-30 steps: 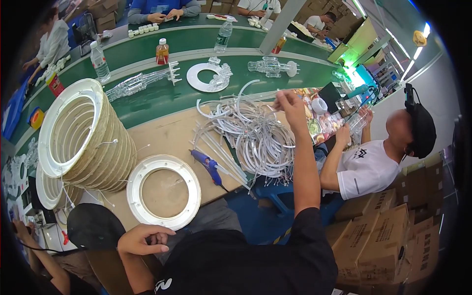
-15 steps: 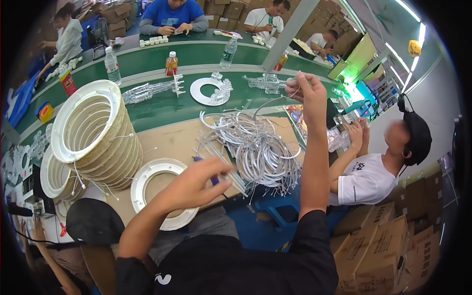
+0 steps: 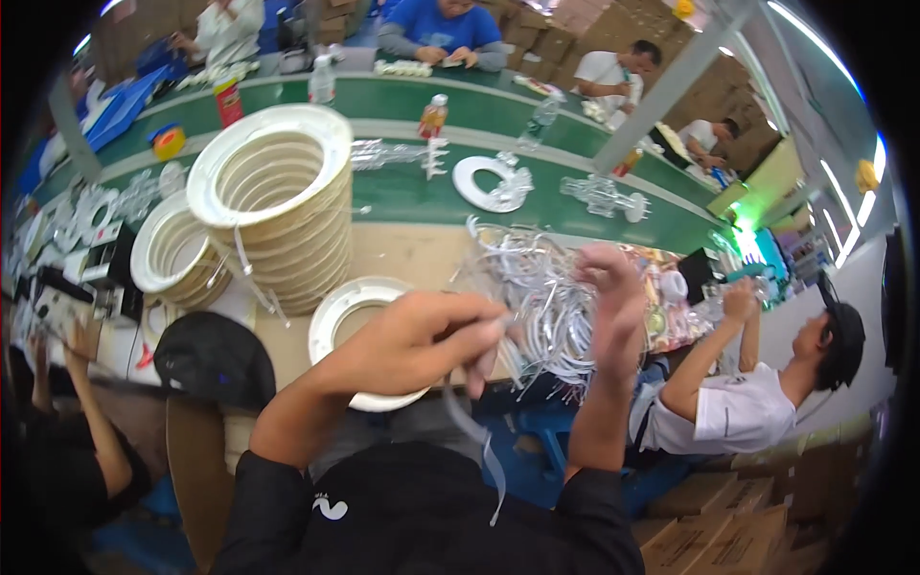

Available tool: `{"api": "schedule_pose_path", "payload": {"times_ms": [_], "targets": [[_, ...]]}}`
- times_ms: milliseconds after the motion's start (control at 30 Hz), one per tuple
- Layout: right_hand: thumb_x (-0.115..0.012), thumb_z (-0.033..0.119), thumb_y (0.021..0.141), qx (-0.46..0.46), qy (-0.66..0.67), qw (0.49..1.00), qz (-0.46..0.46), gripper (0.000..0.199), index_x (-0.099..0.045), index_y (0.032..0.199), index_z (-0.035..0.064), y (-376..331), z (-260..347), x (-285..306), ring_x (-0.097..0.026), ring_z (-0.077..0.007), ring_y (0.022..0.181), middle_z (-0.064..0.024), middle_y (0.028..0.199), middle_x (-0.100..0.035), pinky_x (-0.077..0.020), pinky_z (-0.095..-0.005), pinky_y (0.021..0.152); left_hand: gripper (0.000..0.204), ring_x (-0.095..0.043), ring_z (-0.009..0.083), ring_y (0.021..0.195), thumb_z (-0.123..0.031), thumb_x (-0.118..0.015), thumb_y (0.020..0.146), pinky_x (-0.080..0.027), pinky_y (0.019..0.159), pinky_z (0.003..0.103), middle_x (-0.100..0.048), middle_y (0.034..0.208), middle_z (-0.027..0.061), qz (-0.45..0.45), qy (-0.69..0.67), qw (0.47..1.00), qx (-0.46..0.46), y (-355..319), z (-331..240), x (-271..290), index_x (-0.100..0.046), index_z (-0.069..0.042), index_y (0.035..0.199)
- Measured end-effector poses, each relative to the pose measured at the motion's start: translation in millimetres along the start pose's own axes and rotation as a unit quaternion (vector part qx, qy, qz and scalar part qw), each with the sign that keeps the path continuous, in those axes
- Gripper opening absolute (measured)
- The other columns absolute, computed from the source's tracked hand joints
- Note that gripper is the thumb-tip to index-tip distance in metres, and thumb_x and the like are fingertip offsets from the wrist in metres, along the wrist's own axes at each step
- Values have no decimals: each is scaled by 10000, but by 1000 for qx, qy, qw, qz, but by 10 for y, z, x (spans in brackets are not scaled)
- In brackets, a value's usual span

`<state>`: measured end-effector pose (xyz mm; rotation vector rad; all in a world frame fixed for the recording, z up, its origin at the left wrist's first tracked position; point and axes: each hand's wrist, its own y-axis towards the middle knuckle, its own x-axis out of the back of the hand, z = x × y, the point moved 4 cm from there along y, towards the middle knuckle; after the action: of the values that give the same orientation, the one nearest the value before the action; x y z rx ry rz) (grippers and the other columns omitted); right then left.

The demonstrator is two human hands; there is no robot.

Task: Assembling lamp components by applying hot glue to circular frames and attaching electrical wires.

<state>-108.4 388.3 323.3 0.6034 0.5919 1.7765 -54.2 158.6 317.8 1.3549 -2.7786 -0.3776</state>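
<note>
My left hand (image 3: 422, 331) pinches a thin white strip (image 3: 479, 436) that hangs down over my dark shirt. My right hand (image 3: 611, 287) is raised beside it, fingers curled into the bundle of white strips (image 3: 541, 297) lying on the wooden bench. A single white ring (image 3: 337, 316) lies flat on the bench under my left wrist. Two tall stacks of the same white rings stand to the left, the larger stack (image 3: 273, 192) behind the smaller stack (image 3: 177, 254).
A green conveyor belt (image 3: 402, 192) runs behind the bench, carrying a white ring (image 3: 489, 182), clear plastic parts (image 3: 604, 196) and bottles (image 3: 433, 117). A seated person in a white shirt (image 3: 738, 412) works at my right. A black cap (image 3: 216, 359) lies at the bench's left.
My left hand rose from my lap to the strip bundle and took hold of a strip. My right hand came down from above the bundle to meet it. The view tilted toward the bench.
</note>
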Motion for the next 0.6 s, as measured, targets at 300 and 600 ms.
{"api": "schedule_pose_path", "payload": {"times_ms": [300, 600], "targets": [[-769, 76, 881, -360, 157, 881, 264, 301, -653, 1150, 7, -1301, -508, -1413, -647, -95, 699, -39, 832, -701, -513, -246, 648, 205, -668, 147, 610, -60, -515, 1023, -531, 550, 254, -668, 741, 81, -173, -9, 967, 188, -1661, 304, 492, -620, 64, 1147], [-694, 40, 928, -327, -170, 928, 55, 100, -674, 968, -49, -1093, -775, -1110, -635, -110, 657, -80, 768, -689, -499, -233, 617, 187, -661, 105, 731, -70, -621, 987, -546, 613, 241, -647, 842, 44, -298, 104, 890, 328, -2122, 1147, 841, -633, 22, 1149]]}}
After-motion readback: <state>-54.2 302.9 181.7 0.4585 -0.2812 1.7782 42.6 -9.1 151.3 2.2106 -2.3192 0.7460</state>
